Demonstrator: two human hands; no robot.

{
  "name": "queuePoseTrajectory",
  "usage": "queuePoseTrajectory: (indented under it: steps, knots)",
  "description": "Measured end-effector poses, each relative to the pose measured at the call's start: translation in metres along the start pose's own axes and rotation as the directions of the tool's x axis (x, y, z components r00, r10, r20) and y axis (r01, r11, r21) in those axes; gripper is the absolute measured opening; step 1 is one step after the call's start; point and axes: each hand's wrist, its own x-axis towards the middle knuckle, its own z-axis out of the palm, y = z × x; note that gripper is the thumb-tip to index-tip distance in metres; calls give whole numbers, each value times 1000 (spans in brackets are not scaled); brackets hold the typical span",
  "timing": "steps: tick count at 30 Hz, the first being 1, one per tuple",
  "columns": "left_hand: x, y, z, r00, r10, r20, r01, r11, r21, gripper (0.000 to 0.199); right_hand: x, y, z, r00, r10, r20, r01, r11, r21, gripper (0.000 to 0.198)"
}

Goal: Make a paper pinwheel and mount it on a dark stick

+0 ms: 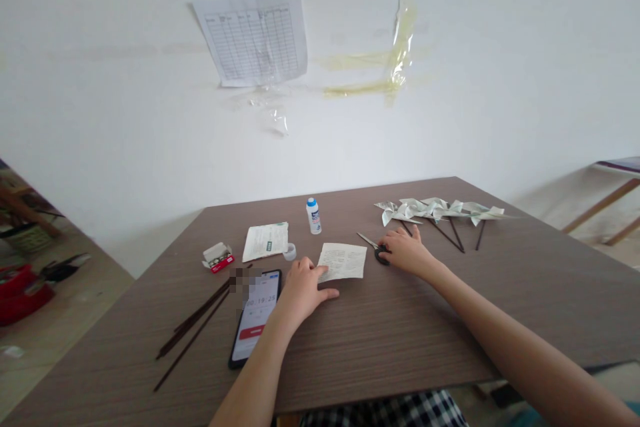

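My left hand (304,288) rests on the table, its index finger on the left edge of a square of printed paper (345,260) and its thumb spread apart below. To the right of the paper, my right hand (404,251) has its fingers on the black handles of the scissors (370,241), whose blades point to the back left. Behind the paper stands a white glue bottle (314,217) with a blue cap. A small roll of clear tape (289,252) lies left of the paper, beside a stack of printed paper (265,241).
Several paper pinwheels (440,209) on dark sticks lie at the back right. On the left are a small red-and-white box (217,257), thin dark sticks (195,320) and a phone (256,320) showing a timer. A white wall (150,113) rises behind the table (400,340).
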Motion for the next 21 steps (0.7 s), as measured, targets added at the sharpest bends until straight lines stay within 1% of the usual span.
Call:
queuePoseTrajectory:
  steps: [4,7,9,13,17,21]
  knots:
    - [2,-2,1,1000,0,-7,0,1000,6,57,2,8,-1,999,31,-11,-31,999,9,29]
    - [2,-1,0,1000,-3,1,3,1000,4,56,0,11,-2,999,46,-8,-46,999,12,29]
    - [1,0,1,1000,1,-9,-1,1000,8,53,-2,11,-7,998,55,17,-55,998,-4,29]
    - [2,-1,5,998,7,-58,-5,1000,29,45,-9,9,-19,993,82,85,-78,996,-47,31]
    - [4,-5,9,994,30,-103,-29,1000,9,41,-15,6,-28,991,115,67,-109,991,-82,31]
    - [6,-8,11,985,59,-162,-70,996,-61,45,-19,2,-30,993,109,36,-104,985,-135,27]
